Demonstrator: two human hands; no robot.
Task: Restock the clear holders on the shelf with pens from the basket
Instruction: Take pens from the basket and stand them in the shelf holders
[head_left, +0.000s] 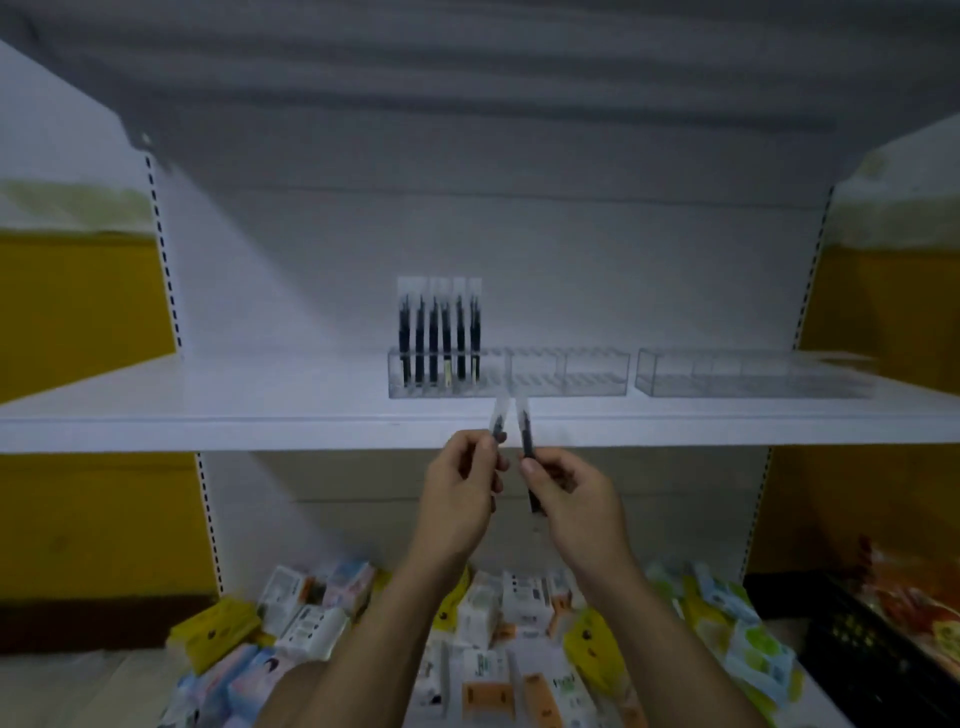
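Nearest, well below the left clear holder (592, 382), boxed goods (311, 623) are heaped on a lower level. A black basket (872, 649) is seen below and far to the holder's right; whether pens lie in it cannot be told.

Just below the holder's front wall, the left pen (500, 415) is pinched between the curled fingers of the left hand (462, 483). The right pen (525, 434) is gripped in the same way by the right hand (566, 493). Both pens are tilted, clear caps upward, with their tops near each other but apart.

The holder is carried on the white shelf board (234, 421). In its left end a row of standing pens (439, 338) is already set; its middle and right parts look empty, as does the second clear holder (753, 374) just to its right.

Restocking is judged to be at an early stage. Each pen is best turned upright and lowered straight into a free slot beside the row. It is better done one pen at a time, so that the standing pens are not knocked.
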